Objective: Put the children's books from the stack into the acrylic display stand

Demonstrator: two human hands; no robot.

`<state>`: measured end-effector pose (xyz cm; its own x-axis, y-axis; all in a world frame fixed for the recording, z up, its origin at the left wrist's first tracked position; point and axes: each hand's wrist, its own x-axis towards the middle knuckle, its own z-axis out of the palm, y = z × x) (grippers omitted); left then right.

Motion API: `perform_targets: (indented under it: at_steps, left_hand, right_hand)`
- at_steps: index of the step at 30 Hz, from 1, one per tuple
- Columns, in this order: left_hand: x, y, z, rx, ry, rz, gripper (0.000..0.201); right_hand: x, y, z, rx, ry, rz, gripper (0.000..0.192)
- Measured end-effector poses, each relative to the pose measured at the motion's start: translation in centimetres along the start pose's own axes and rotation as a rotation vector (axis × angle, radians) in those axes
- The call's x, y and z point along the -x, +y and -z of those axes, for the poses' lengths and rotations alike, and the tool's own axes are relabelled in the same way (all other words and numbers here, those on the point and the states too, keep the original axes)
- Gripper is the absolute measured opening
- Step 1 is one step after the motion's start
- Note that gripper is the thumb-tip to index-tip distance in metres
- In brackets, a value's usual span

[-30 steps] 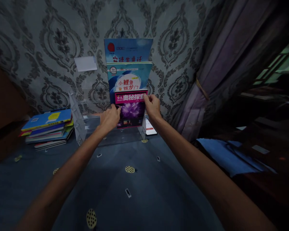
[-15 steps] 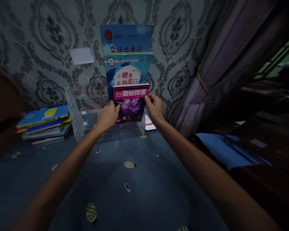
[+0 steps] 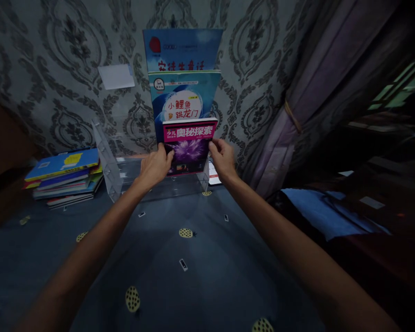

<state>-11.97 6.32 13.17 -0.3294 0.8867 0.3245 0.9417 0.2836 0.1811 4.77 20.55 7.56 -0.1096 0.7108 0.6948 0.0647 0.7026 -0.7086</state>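
A small magenta and purple book [image 3: 189, 150] stands upright, its cover facing me. My left hand [image 3: 156, 163] grips its left edge, thumb on the cover. On the opposite edge, my right hand [image 3: 223, 159] pinches the book with fingers closed. Behind it rises a light-blue book [image 3: 183, 85] with a white oval on its cover. Farther back and taller stands a darker blue book [image 3: 183, 48]. All three are at the right part of a clear plastic stepped rack [image 3: 108, 161], whose lower tiers are partly hidden by my hands and the books.
A stack of books [image 3: 67, 173] lies left of the rack. A phone [image 3: 213, 175] with a lit screen is behind my right hand. A white card [image 3: 116, 76] shows near the patterned wall. The dark cloth [image 3: 159, 286] has pineapple prints. A tied curtain [image 3: 278, 143] hangs at right.
The magenta book's upper right corner has shifted slightly to the right. Both hands keep their grip on it. The whole view has moved a little.
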Motion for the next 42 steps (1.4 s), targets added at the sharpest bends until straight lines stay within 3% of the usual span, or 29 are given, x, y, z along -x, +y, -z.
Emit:
perform_targets:
  at_steps: [9, 12, 15, 18, 22, 26, 29, 35, 42]
  left_hand:
    - [0.4, -0.6, -0.5, 0.086, 0.047, -0.038, 0.039]
    - [1.3, -1.9, -0.3, 0.145, 0.101, -0.089, 0.034]
    - [2.9, -5.2, 0.0, 0.153, 0.225, -0.157, 0.028]
    - [4.9, -10.6, 0.3, 0.068, 0.396, -0.183, 0.024]
    - [6.2, -18.6, 0.8, -0.073, 0.579, -0.009, 0.028]
    - [5.1, -24.3, 0.9, -0.232, 0.451, 0.201, 0.045]
    - [3.7, -25.9, 0.6, -0.329, 0.279, 0.230, 0.060]
    - [1.1, -25.6, 0.3, -0.338, 0.064, 0.277, 0.062]
    - [0.8, -24.8, 0.5, -0.349, 0.065, 0.269, 0.054]
  right_hand:
    - [1.9, -0.1, 0.3, 0.110, -0.030, 0.048, 0.045]
    - [3.2, -0.4, 0.3, 0.169, -0.014, 0.053, 0.050]
    - [5.7, -1.3, 0.4, 0.188, -0.001, 0.036, 0.050]
    - [9.0, -2.8, 0.4, 0.212, -0.047, 0.041, 0.046]
    - [13.2, -4.5, -0.4, 0.240, -0.196, 0.062, 0.041]
    - [16.4, -5.0, -2.1, 0.224, -0.367, 0.079, 0.036]
    - [18.3, -5.4, -3.4, 0.198, -0.493, 0.101, 0.032]
    - [20.7, -7.2, -4.4, 0.217, -0.754, 0.097, 0.033]
    - [20.9, -7.8, -4.2, 0.213, -0.842, 0.088, 0.030]
